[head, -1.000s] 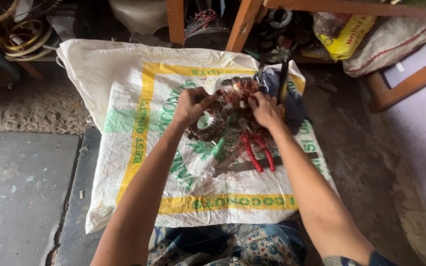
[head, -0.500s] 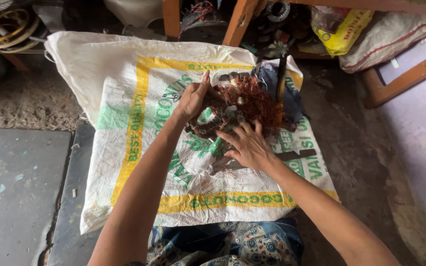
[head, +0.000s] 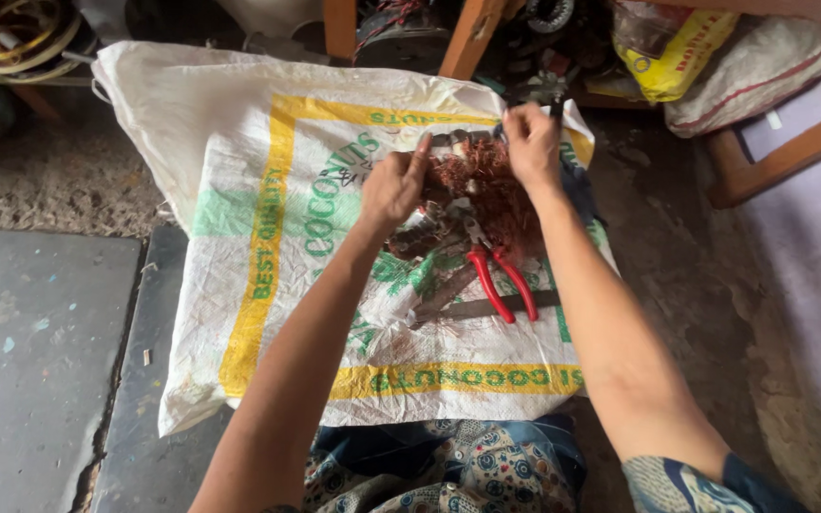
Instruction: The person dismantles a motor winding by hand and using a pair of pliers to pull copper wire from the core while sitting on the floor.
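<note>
Both grips closed: left hand (head: 393,187), right hand (head: 530,141) pinching tangled reddish copper wire bundle (head: 486,195) (frayed, matted).

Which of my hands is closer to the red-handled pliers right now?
Left. Your left hand grips the copper wire tangle just up and left of the red-handled pliers; your right hand is farther up, at the tangle's top.

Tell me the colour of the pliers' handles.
Red, on the pliers lying on the sack; clearest in the head view.
</note>
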